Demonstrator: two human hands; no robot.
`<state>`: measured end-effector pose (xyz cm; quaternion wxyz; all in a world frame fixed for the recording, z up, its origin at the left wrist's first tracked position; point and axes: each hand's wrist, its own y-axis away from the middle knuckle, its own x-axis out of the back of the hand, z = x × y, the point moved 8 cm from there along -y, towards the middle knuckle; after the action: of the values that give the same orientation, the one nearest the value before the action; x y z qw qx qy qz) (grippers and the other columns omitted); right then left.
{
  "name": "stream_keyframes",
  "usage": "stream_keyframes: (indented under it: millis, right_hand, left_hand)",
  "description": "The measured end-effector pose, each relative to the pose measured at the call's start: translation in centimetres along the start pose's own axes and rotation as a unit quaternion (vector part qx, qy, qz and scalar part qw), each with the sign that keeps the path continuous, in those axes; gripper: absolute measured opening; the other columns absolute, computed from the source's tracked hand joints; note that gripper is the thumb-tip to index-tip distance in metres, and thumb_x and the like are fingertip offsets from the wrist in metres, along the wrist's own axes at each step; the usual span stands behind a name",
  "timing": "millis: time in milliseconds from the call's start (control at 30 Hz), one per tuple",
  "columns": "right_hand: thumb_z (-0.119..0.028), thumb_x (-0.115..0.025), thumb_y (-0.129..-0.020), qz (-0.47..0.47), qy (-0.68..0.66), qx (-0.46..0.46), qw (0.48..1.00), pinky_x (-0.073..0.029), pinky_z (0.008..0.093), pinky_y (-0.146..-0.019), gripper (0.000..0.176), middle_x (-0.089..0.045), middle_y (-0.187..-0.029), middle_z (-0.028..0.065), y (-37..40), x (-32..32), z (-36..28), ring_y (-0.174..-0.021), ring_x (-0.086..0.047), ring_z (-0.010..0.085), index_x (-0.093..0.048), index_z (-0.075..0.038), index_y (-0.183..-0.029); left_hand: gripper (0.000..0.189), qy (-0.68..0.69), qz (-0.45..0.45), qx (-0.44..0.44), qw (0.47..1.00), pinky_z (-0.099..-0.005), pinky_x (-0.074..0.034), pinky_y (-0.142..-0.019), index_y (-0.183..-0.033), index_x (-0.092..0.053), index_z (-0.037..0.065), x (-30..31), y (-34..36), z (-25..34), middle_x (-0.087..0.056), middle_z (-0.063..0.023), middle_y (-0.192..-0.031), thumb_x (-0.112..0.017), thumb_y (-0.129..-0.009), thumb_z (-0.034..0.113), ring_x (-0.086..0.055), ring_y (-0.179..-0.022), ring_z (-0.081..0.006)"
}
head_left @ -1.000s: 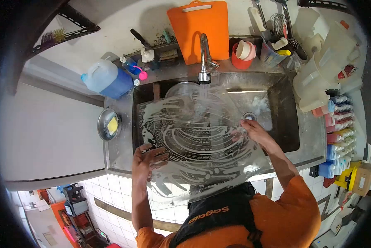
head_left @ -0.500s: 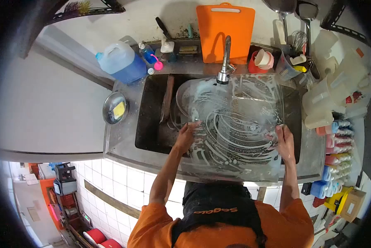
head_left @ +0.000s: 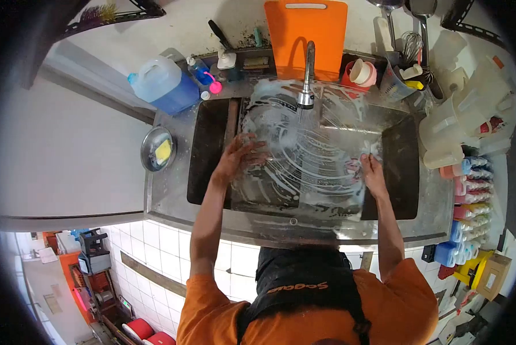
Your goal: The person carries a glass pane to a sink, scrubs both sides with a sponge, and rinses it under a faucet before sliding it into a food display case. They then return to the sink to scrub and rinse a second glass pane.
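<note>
A large see-through sheet (head_left: 332, 167), streaked with white suds, lies across the sink beneath the faucet (head_left: 307, 86). Water runs from the faucet head onto it. Over the sheet's left edge, my left hand (head_left: 235, 160) rests with its fingers spread on the soapy surface. At the right edge, my right hand (head_left: 374, 175) is closed on the sheet, fingertips near the rim. Suds and reflections blur the fingertips of both hands.
A metal bowl with a yellow sponge (head_left: 163, 151) stands left of the sink (head_left: 209, 184). Behind are a jug of blue liquid (head_left: 169, 92), pump bottles and an orange cutting board (head_left: 307, 40). Plastic pitchers (head_left: 442, 126) and whisks crowd the right side.
The sheet has shifted left and toward the faucet, its far edge now at the back of the sink. My left hand has loosened, fingers spreading; my right hand moved along with the sheet.
</note>
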<state>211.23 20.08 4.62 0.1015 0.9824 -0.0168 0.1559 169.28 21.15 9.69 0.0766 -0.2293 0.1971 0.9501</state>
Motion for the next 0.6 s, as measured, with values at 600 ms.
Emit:
stream_keyframes:
  millis: [600]
  right_hand:
    - [-0.038, -0.038, -0.104, -0.234, -0.423, -0.142, 0.864, -0.062, 0.0418, -0.067, 0.049, -0.06, -0.121, 0.0173, -2.3, -17.0, -4.2, -0.096, -0.068, 0.031, -0.041, 0.002, -0.132]
  left_hand:
    - [0.029, -0.224, 0.143, -0.1, 0.959, -0.0431, -0.061, -0.079, -0.124, -0.048, 0.003, -2.3, 9.9, 15.2, -0.062, -0.0247, -0.117, -0.055, -0.098, 0.013, -0.069, -0.094, -0.0355]
